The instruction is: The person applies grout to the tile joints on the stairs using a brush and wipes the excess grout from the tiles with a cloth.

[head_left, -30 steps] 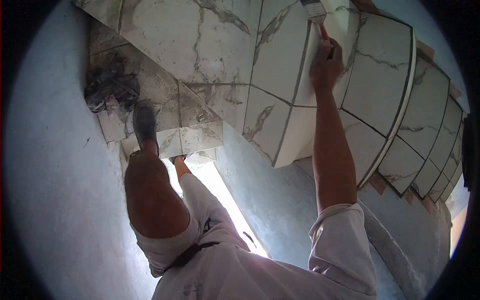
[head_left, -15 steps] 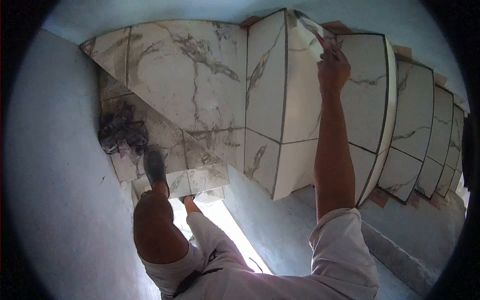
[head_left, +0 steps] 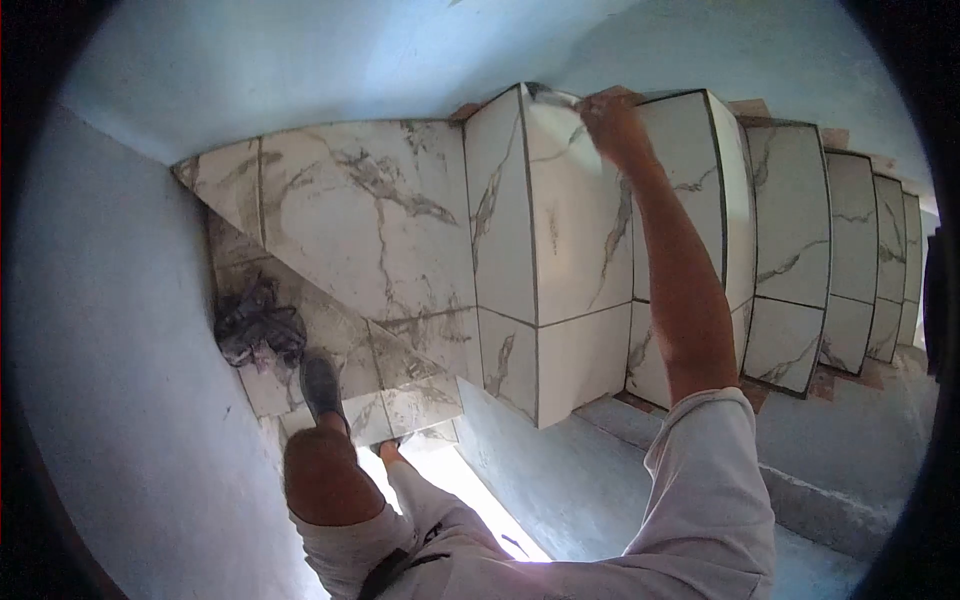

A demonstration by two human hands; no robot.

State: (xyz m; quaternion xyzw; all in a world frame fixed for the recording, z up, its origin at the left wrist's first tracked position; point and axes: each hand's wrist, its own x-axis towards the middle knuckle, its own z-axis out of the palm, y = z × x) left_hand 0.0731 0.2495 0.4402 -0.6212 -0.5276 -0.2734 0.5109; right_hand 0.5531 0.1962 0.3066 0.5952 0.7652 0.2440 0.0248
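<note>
My right hand [head_left: 615, 130] is closed around a slim hand tool [head_left: 552, 96] with a grey, flat-looking head. Its exact kind is not clear, and my fingers mostly hide the handle. The tool's head lies at the wall-side end of a white, grey-veined step tile [head_left: 580, 230], by the dark joint line at its edge. My right arm stretches over the tiled stairs. My left hand is out of view.
More marble-look steps [head_left: 790, 230] continue to the right along the blue-white wall [head_left: 400, 60]. A dark crumpled bundle [head_left: 258, 330] lies on the dusty lower tiles at left, close to my shoe [head_left: 322, 382]. Raw grey concrete [head_left: 820, 510] runs along the lower right.
The view has shifted, so the stairs sit lower in the picture. My right hand has moved closer to the wall edge of the same step, with the tool held lower and flatter.
</note>
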